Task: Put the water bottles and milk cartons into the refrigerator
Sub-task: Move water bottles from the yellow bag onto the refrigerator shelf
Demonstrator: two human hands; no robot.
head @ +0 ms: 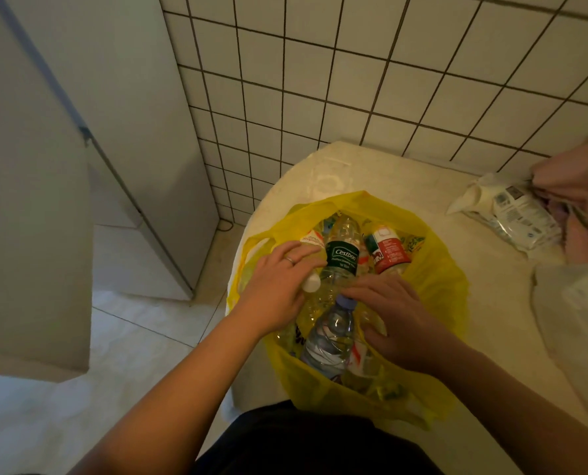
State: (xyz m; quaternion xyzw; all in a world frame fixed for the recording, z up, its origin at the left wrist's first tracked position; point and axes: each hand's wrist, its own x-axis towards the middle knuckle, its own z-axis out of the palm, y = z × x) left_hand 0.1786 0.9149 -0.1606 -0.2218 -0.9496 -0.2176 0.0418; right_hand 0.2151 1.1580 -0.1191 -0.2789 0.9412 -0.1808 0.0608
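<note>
**Unloading the bag: first bottles in hand, refrigerator not yet open**

You are at the pick-up step. The yellow plastic bag [443, 279] sits at the left end of the counter [491, 303], near its front edge, and all the drinks are inside it. None has reached the refrigerator [141, 97], which I take to be the white cabinet left of the counter, with its door closed.

Your left hand [279, 279] has its fingers curled over a white-capped bottle [311, 285] lying at the bag's left side. Your right hand [395, 313] lies with fingers spread on the contents, fingertips by the neck of the lilac-capped water bottle [332, 337]. It is not closed round anything that I can see. The C'estbon water bottle [342, 255] lies between your hands, and a red-labelled bottle [387, 250] lies beyond your right hand.

Next, close your right hand on the lilac-capped bottle, lift both bottles clear of the bag's rim, and free a hand for the door.

Much is hidden. Your left hand covers most of its bottle, and the bag's lower layer is a jumble behind plastic. No milk carton is plainly visible, and I cannot tell what the red-labelled bottle holds. At the counter's right, a pack of wipes [515, 214] and a pink cloth [573, 176] are partly cut off.
</note>
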